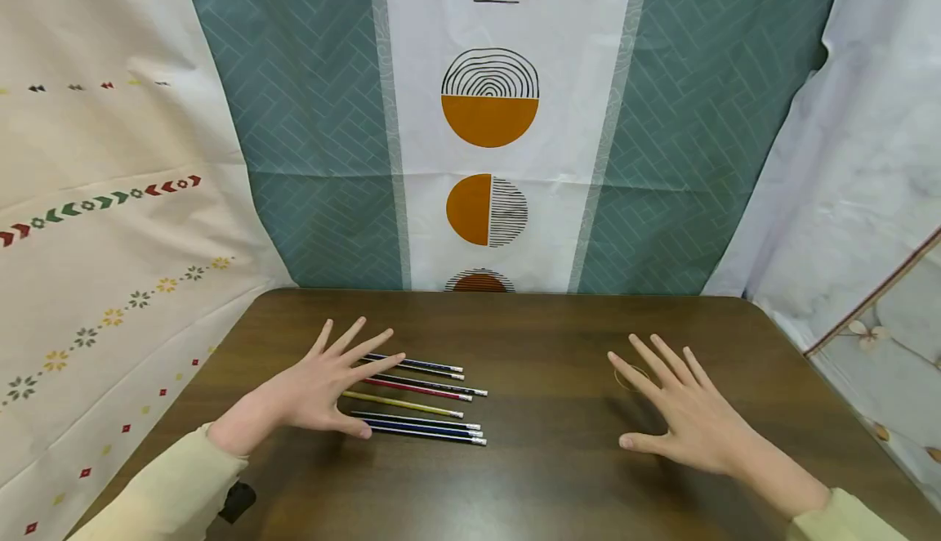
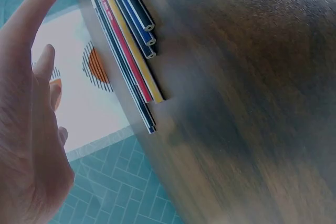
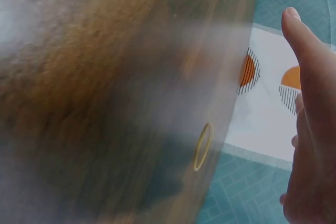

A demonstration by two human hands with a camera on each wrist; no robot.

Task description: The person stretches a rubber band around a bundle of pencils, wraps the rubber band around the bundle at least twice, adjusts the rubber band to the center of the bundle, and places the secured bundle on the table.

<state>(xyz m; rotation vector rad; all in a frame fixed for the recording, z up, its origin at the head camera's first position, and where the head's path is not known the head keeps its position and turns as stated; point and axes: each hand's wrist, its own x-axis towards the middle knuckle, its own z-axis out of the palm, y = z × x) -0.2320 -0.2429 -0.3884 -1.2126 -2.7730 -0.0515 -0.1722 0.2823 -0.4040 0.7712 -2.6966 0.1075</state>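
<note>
Several pencils (image 1: 422, 398) lie side by side on the dark wooden table (image 1: 544, 476), among them a red one, a yellow one and dark blue ones. In the left wrist view the pencils (image 2: 128, 45) show their blunt ends. My left hand (image 1: 323, 386) hovers over their left ends with fingers spread and straight, holding nothing. My right hand (image 1: 687, 414) is spread flat above the table's right half, also holding nothing. A thin yellow rubber band (image 1: 631, 377) lies just under its fingertips; the rubber band (image 3: 202, 147) shows clearly in the right wrist view.
Patterned cloth hangs behind the table, teal and white with orange half-circles (image 1: 489, 120). A beige flowered cloth (image 1: 88, 279) covers the left side and a pale cloth (image 1: 860, 198) the right. The table's far edge runs along the backdrop.
</note>
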